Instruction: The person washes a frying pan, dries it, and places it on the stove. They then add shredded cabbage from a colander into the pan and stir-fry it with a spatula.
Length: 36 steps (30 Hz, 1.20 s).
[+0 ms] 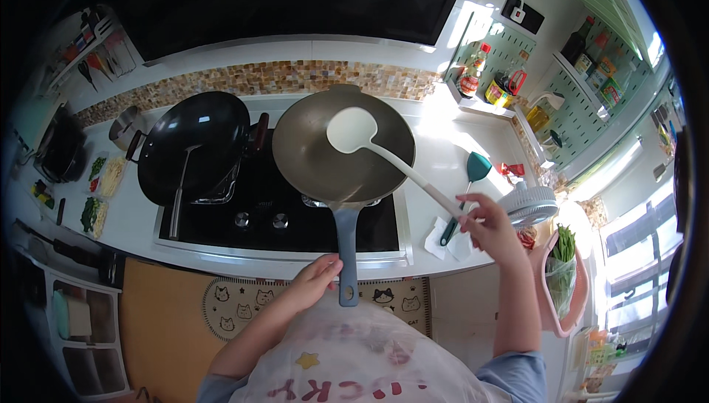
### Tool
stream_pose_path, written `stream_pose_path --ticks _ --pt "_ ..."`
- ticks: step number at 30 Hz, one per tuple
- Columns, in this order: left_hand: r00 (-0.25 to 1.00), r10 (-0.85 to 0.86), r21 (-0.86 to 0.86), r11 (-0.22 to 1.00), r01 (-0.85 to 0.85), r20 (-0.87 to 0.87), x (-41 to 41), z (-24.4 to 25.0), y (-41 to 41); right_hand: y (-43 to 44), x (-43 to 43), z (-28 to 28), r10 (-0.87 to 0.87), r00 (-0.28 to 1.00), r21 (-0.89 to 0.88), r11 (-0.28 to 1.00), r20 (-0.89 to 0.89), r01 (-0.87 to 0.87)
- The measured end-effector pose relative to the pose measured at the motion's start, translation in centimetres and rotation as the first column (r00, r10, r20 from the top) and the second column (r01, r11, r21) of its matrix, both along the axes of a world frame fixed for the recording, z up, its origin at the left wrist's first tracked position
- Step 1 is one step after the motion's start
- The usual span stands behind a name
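A white ladle (353,130) hangs bowl-end over a grey-brown wok (299,159). My right hand (490,227) holds the ladle by the end of its long handle, above the counter at the right. My left hand (317,277) is at the wok's blue-grey handle (348,248), with the thumb at its left edge and the fingers partly hidden behind. The wok sits on the right burner of a black glass gas hob (327,239), and no food shows in it. Below my right hand lies a spatula with a green head (478,167) on the counter.
At the left stands a black wok (166,126) with a metal turner (180,198) in it. Chopped vegetables (111,176) lie further left. At the right are a small fan (529,203), a pink basket (579,298) with bagged greens (560,270) and several sauce bottles (473,73).
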<state>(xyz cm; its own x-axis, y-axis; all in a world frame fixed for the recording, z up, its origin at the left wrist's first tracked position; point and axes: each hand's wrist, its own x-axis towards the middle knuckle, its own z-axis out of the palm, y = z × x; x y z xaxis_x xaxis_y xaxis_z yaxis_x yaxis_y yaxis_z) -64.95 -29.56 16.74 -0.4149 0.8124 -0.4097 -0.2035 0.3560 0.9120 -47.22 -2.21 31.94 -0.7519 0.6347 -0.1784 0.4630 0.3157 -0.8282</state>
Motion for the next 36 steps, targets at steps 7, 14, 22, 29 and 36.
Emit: stream_pose_path --ticks 7,14,22,29,36 --pt "0.792 0.019 0.212 0.959 -0.186 0.61 1.6 0.7 3.3 2.1 -9.9 8.5 0.026 0.744 0.643 0.483 0.668 -0.594" --pt "0.746 0.179 0.151 0.924 -0.351 0.641 2.6 0.3 3.7 -2.0 -19.4 11.6 -0.087 0.36 0.367 0.327 0.929 -0.871" --pt "0.735 0.121 0.169 0.936 -0.308 0.667 2.5 0.1 4.3 6.1 -15.5 3.5 0.118 0.744 0.598 0.518 0.658 -0.611" --pt "0.75 0.14 0.13 0.948 -0.289 0.647 1.8 0.4 3.6 3.9 -18.1 -2.3 0.149 0.853 0.659 0.573 0.501 -0.487" --pt "0.749 0.179 0.076 0.953 -0.292 0.638 2.0 1.2 4.0 2.9 -16.0 -7.6 0.135 0.965 0.484 0.844 0.226 -0.232"
